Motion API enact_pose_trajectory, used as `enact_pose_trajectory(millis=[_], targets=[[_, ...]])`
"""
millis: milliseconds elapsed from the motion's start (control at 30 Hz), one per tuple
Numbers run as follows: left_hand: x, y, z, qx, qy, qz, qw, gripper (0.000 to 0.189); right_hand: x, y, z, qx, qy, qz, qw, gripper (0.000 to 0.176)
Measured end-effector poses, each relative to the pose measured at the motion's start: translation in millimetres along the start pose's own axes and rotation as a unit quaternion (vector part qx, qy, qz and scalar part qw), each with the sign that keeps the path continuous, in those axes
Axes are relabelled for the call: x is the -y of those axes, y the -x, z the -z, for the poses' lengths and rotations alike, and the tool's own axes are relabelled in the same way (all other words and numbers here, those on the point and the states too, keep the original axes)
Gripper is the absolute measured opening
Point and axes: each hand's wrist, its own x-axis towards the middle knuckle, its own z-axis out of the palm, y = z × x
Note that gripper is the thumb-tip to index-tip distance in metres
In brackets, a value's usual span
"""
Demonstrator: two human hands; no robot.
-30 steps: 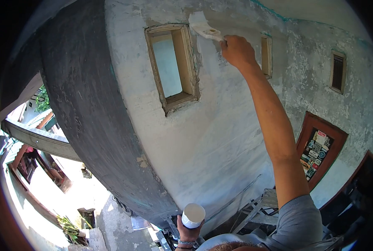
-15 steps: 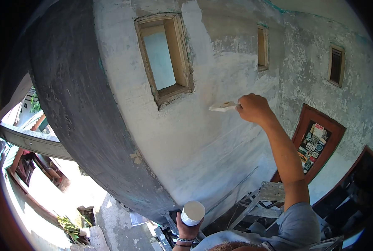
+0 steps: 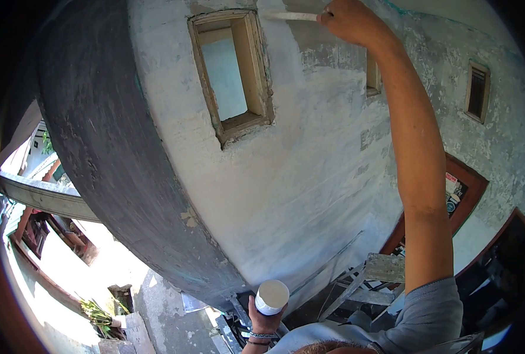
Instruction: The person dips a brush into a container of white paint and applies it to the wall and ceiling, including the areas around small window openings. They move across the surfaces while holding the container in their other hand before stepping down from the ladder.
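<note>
A grey short sleeve [image 3: 430, 312] is worn on the right arm, at about five o'clock in the view, and the forearm is left uncovered up to the bare right hand [image 3: 348, 20] at twelve o'clock. At six o'clock, the wrist of the left hand [image 3: 263, 318] is ringed by a beaded bracelet [image 3: 261, 335] and a thin dark band [image 3: 256, 343].

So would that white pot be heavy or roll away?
The left hand holds the white pot up alone, so it's probably light. It looks round, so lying down it might roll. The paintbrush in the right hand suggests paint inside, so tipping could spill.
</note>
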Motion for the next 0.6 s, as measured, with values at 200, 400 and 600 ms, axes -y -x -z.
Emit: enact_pose_trajectory(millis=[200, 400, 600], targets=[[-3.3, 1.4, -1.4, 0.028, -0.091, -0.031, 0.995, 0.058, 17.9, 43.9, -62.2, -0.004, -0.010, -0.031, 0.999, 0.025], [-1.4, -0.3, 5.8, 0.025, -0.027, 0.017, 0.999, 0.060, 11.7, 158.0, -104.1, 0.093, -0.033, 0.020, 0.995, 0.025], [0.0, 0.5, 1.5, 0.021, -0.027, 0.018, 0.999, 0.061, -24.3, 123.5, -78.3, 0.089, -0.246, -0.065, 0.963, 0.036]])
